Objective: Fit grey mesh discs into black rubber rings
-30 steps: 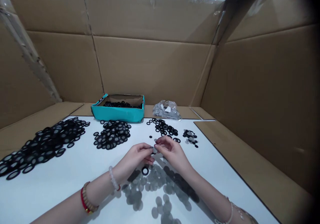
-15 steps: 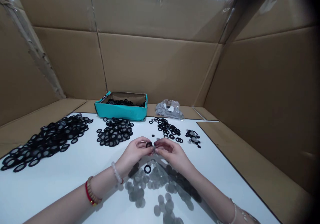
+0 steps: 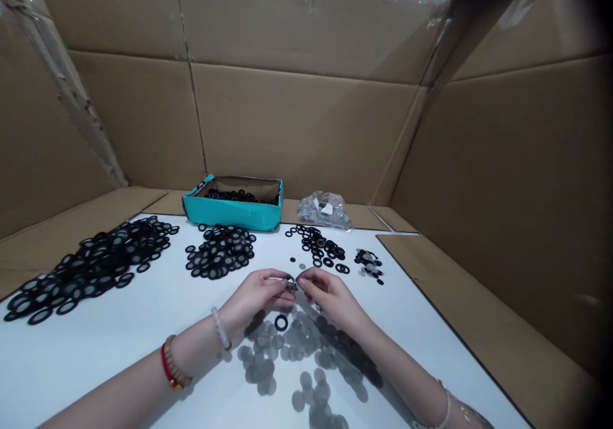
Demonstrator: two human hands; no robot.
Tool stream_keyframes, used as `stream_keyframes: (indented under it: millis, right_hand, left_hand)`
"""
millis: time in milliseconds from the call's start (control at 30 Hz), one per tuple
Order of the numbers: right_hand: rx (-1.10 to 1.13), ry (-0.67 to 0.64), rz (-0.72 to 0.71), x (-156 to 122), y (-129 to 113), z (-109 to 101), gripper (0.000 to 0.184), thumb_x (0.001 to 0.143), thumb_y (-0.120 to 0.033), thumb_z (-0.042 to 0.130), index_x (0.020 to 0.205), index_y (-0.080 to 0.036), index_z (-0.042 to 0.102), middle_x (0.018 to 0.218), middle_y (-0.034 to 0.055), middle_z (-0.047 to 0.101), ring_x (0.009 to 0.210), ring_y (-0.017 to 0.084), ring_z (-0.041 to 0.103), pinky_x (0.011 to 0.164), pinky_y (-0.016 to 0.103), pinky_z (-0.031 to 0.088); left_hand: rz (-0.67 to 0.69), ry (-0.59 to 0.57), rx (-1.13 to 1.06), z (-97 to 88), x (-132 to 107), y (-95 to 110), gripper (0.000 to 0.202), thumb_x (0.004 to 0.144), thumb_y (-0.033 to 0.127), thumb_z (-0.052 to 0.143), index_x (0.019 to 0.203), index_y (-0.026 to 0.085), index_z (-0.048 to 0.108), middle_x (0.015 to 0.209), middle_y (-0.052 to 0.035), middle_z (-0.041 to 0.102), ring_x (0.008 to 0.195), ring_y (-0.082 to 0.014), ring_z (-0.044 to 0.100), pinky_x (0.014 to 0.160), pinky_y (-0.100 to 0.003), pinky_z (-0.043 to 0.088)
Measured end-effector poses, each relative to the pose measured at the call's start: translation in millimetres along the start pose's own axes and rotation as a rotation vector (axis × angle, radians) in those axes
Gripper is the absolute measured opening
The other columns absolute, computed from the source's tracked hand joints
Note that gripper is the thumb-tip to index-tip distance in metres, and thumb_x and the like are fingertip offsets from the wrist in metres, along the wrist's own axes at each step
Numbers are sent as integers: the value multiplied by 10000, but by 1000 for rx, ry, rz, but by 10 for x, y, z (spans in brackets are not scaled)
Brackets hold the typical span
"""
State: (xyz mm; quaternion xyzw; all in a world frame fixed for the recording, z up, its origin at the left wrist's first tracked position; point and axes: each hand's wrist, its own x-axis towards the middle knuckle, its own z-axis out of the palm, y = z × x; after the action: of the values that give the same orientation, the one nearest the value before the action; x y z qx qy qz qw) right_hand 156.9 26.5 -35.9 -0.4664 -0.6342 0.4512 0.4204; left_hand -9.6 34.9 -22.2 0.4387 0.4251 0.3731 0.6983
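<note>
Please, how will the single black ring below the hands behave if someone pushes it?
The black ring looks like rubber, so it is probably slightly flexible. Lying flat, it would likely slide, not roll, and it seems light.

Matt rubber rings (image 3: 220,251), dull metal mesh discs (image 3: 261,370), rough cardboard (image 3: 306,135).

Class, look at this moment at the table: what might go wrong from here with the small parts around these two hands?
The small black ring pinched between the left hand and right hand might slip and drop among the loose grey mesh discs below. The beaded bracelet on the left wrist could brush those discs and scatter them.
</note>
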Motion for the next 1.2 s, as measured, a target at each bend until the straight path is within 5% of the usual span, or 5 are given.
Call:
stream_keyframes:
  millis: [200,467,600,867,1200]
  right_hand:
    - [51,-2,46,10,37,11,293,757,-446,558,717,-158,524,547,-37,465,496,104,440,493,226,343]
    - [196,34,45,36,69,-12,276,645,-348,693,802,-169,554,712,10,574,692,155,568,660,273,442]
    - [142,2,37,16,14,-27,282,689,-359,657,885,-162,609,781,39,604,721,167,568,642,274,439]
    - [12,-19,44,3,-1,-15,350,787,-463,529,626,-152,524,556,-10,505,534,119,459,531,235,352]
    - [-250,30,-55,-37,34,-18,256,787,-337,581,610,-152,565,546,-30,478,528,104,413,493,206,292]
  left_hand:
    - [-14,3,29,14,-9,19,146,789,132,562,922,78,537,758,-105,665,689,-184,675,765,-349,544]
    - [-18,25,5,17,-25,49,141,767,116,577,902,84,546,780,-116,672,700,-186,676,757,-341,545]
    - [-19,14,14,31,-40,67,109,781,106,554,887,86,544,768,-101,664,688,-172,668,772,-344,539]
    - [-7,1,-13,22,-33,45,112,744,140,602,839,97,559,735,-89,662,678,-182,664,772,-365,533]
    - [36,-84,-11,42,-64,56,212,670,218,688,844,103,653,864,-96,689,760,-187,653,823,-335,485]
